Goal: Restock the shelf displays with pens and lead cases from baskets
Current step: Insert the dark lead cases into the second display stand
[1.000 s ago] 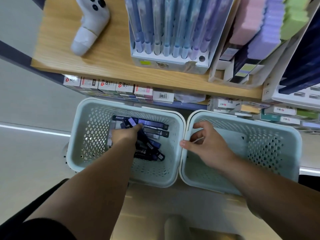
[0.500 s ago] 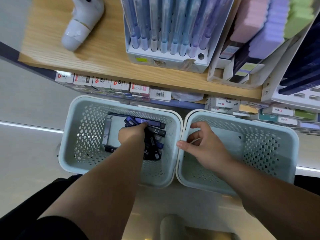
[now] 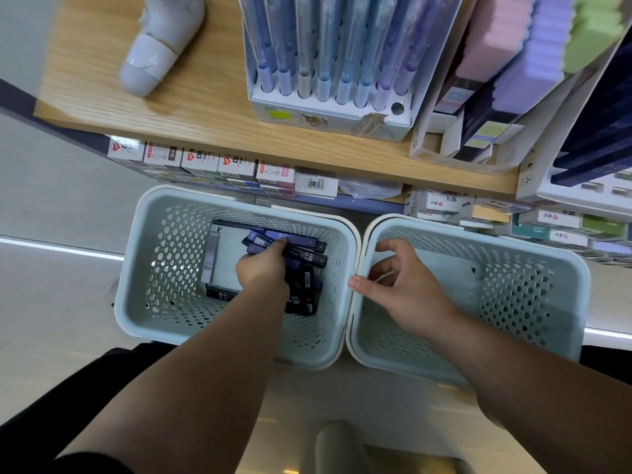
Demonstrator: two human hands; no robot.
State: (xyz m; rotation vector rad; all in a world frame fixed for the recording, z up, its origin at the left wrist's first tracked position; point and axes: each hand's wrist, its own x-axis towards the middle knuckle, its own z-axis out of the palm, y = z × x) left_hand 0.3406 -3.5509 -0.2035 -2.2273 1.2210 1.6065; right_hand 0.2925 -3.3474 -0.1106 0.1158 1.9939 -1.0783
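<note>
A white handheld controller (image 3: pixel 160 46) lay at the upper left, a pale band around its grip. Further right stood wavy-edged pads in pink (image 3: pixel 492 46), purple (image 3: pixel 540 53) and green (image 3: pixel 595 29). Lower down, small cartons with red logos (image 3: pixel 201 162) ran in a row up to a barcoded carton (image 3: pixel 316 183). Pale floor (image 3: pixel 51 302) showed at left.

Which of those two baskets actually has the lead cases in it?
The left basket: dark lead cases lie piled on its floor, with the left hand among them. The right basket shows only its bare floor.
</note>
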